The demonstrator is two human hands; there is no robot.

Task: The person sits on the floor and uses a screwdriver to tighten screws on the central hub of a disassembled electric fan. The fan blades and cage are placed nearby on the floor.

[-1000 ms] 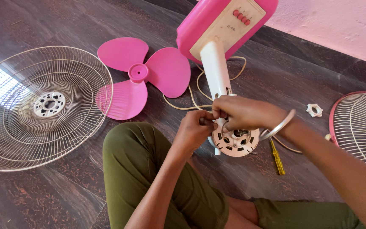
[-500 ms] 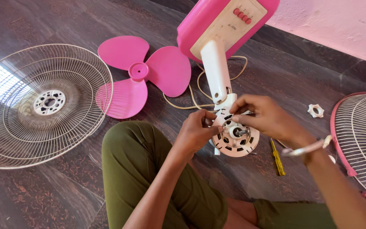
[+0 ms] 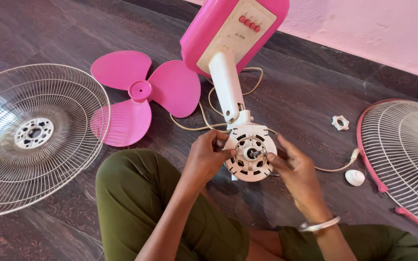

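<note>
A pink table fan lies taken apart on the dark floor. Its white round motor housing (image 3: 251,152), with a metal shaft at the centre, sits at the end of the white neck (image 3: 228,87) that leads to the pink base (image 3: 204,34). My left hand (image 3: 205,158) grips the housing's left rim. My right hand (image 3: 297,171) holds its right rim, a silver bangle on the wrist. The pink three-blade propeller (image 3: 139,96) lies to the left of the base.
A white wire rear guard (image 3: 35,135) lies at the far left. A pink-rimmed front guard (image 3: 407,154) lies at the right. A white plastic nut (image 3: 340,123) and a white cap (image 3: 354,177) lie near it. A cream cord (image 3: 204,116) loops beside the neck. My green-trousered knee (image 3: 136,203) is below.
My right hand has moved off the top of the motor housing to its right side, uncovering the face and shaft. The view has shifted a little; the yellow screwdriver is out of sight.
</note>
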